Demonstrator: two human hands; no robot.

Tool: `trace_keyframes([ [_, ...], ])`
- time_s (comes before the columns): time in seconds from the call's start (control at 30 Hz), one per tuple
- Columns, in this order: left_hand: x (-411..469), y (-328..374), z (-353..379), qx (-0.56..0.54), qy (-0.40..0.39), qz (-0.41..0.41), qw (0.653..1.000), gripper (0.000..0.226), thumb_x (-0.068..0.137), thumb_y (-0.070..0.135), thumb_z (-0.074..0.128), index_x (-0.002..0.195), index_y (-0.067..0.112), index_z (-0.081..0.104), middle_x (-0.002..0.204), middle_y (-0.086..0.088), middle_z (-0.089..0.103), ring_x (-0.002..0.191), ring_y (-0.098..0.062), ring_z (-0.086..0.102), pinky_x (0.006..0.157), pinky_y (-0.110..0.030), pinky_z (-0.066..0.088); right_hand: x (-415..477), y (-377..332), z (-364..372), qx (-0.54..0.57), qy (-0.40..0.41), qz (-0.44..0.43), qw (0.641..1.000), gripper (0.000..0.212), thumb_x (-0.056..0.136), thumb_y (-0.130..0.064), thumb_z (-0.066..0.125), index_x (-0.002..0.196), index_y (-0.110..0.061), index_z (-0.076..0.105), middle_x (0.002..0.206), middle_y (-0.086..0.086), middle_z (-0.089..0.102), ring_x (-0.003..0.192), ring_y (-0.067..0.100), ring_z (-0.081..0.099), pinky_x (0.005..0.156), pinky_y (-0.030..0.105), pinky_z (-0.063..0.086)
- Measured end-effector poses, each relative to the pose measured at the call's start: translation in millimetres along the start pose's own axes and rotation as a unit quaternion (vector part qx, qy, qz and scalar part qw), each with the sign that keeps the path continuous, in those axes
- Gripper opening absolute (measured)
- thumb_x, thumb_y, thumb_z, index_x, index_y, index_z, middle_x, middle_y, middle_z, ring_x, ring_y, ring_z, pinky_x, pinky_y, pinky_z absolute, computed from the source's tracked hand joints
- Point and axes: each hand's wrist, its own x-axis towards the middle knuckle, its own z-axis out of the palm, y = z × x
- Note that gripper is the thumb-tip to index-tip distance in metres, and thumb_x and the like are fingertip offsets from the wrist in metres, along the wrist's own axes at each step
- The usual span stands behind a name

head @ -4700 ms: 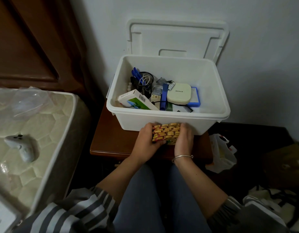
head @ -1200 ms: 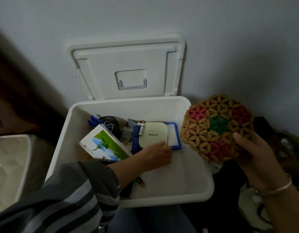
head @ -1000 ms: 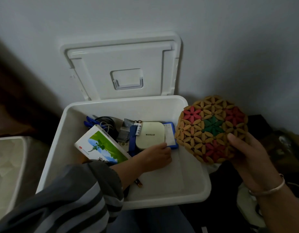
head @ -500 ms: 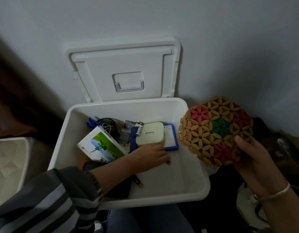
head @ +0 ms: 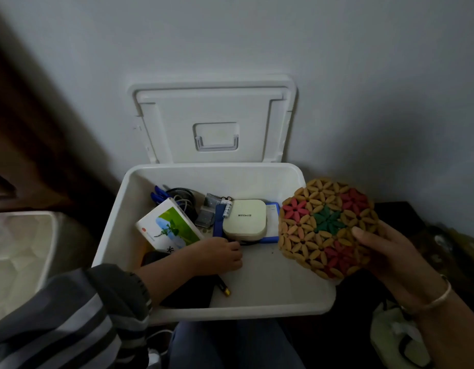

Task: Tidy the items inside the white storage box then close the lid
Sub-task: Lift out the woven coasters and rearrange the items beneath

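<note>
The storage box and its lid are showing plain white. At 3 o'clock of the box, the round beaded mat is displaying a tan petal lattice, with red flowers ringing one green flower. Inside the box, a white carton at 9 o'clock is bearing a green-and-blue landscape print. Blue pens are showing at 11 o'clock, and a cream case over a blue tray at 12. The sleeve at 7 o'clock is showing grey and pale stripes.

The beaded mat, earlier folded between both hands in front of the white storage box, is now spread open in the right hand beside the box's right rim. The left hand now reaches inside, drawn slightly back from the cream device.
</note>
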Motion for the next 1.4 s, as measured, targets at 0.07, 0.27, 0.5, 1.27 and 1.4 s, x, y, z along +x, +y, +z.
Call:
trace_keyframes([
  [0.07, -0.3, 2.2, 0.1, -0.002, -0.006, -0.009, 1.0, 0.027, 0.088, 0.004, 0.056, 0.115, 0.007, 0.052, 0.117, -0.011, 0.057, 0.109, -0.028, 0.048, 0.079, -0.036, 0.048, 0.2, -0.4, 5.5, 0.006, 0.003, -0.001, 1.0, 0.041, 0.08, -0.018, 0.06, 0.12, -0.015, 0.059, 0.117, 0.014, 0.067, 0.105, 0.032, 0.065, 0.074, 0.037, 0.057],
  [0.27, 12.2, 11.4, -0.4, 0.005, -0.078, -0.043, 0.996, 0.027, 0.094, 0.008, 0.051, 0.12, 0.006, 0.054, 0.125, -0.01, 0.054, 0.116, -0.027, 0.045, 0.084, -0.034, 0.044, -2.7, -1.4, 15.6, 0.004, 0.012, -0.006, 1.0, 0.045, 0.08, -0.016, 0.057, 0.125, -0.011, 0.054, 0.118, 0.014, 0.066, 0.106, 0.032, 0.065, 0.078, 0.039, 0.058],
  [0.5, 6.1, 7.6, -7.8, -0.148, -0.118, -0.111, 0.976, 0.038, 0.093, 0.013, 0.053, 0.131, 0.009, 0.048, 0.135, -0.012, 0.046, 0.125, -0.027, 0.038, 0.098, -0.04, 0.043, -4.7, -2.0, 13.5, -0.004, 0.029, -0.002, 1.0, 0.046, 0.08, -0.016, 0.057, 0.126, -0.013, 0.054, 0.118, 0.012, 0.066, 0.106, 0.03, 0.065, 0.082, 0.042, 0.056],
  [1.27, -19.5, 27.1, -39.6, -0.457, -0.097, -0.146, 0.872, 0.037, 0.102, 0.025, 0.039, 0.131, 0.01, 0.057, 0.136, -0.007, 0.055, 0.13, -0.024, 0.045, 0.109, -0.033, 0.033, -4.1, 2.7, 28.1, -0.021, 0.009, -0.005, 1.0, 0.044, 0.081, -0.017, 0.059, 0.124, -0.013, 0.056, 0.119, 0.014, 0.065, 0.107, 0.031, 0.064, 0.081, 0.041, 0.057],
  [1.4, -17.6, 17.3, -71.8, -0.842, 0.178, -0.274, 0.43, 0.049, 0.099, 0.05, 0.038, 0.125, 0.014, 0.057, 0.123, -0.008, 0.064, 0.115, -0.023, 0.059, 0.102, -0.036, 0.045, -1.9, 0.8, 40.4, -0.005, -0.047, 0.017, 0.999, 0.043, 0.084, -0.017, 0.059, 0.126, -0.011, 0.054, 0.121, 0.014, 0.064, 0.109, 0.033, 0.063, 0.08, 0.041, 0.056],
])
